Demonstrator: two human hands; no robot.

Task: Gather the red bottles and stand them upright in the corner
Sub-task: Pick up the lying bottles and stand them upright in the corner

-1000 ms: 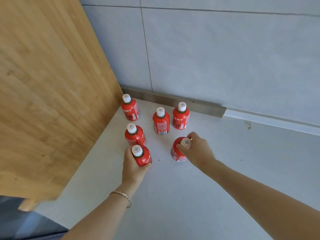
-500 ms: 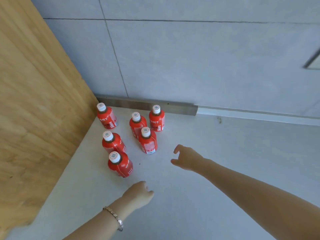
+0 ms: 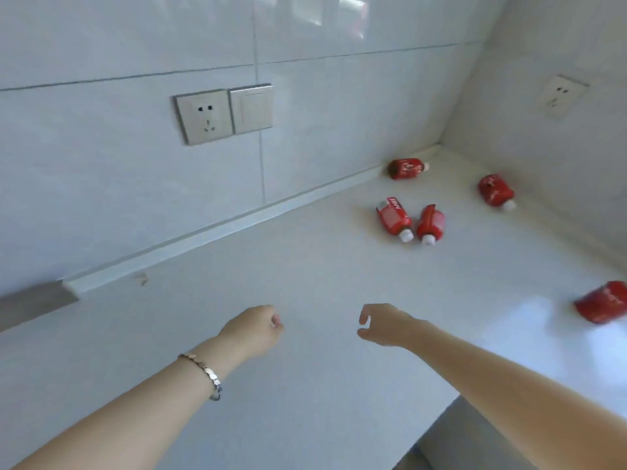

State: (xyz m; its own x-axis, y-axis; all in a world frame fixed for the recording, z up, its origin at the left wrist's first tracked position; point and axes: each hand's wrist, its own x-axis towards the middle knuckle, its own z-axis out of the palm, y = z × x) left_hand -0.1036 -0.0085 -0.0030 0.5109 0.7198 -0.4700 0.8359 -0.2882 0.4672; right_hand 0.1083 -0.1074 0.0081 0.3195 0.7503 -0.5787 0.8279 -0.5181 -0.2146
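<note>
Several red bottles with white caps lie on their sides on the white counter [image 3: 305, 266]. One bottle [image 3: 406, 168] rests against the back wall near the far right corner. Two bottles [image 3: 393, 217] [image 3: 431, 223] lie side by side, caps toward me. Another bottle [image 3: 495, 191] lies further right, and one more [image 3: 604, 307] is cut off by the right edge. My left hand [image 3: 252, 330], with a bracelet on the wrist, is loosely curled and holds nothing. My right hand [image 3: 386, 323] is open and empty. Both hover over the counter, well short of the bottles.
A grey socket and switch plate [image 3: 224, 113] sits on the tiled back wall. A white socket [image 3: 559, 95] is on the right wall. A grey strip [image 3: 34, 305] runs along the wall base at left. The counter's front edge [image 3: 451, 401] shows at lower right.
The view has swung right, away from the corner with the upright bottles and the wooden panel. Both hands let go of bottles and now hover empty over the counter.
</note>
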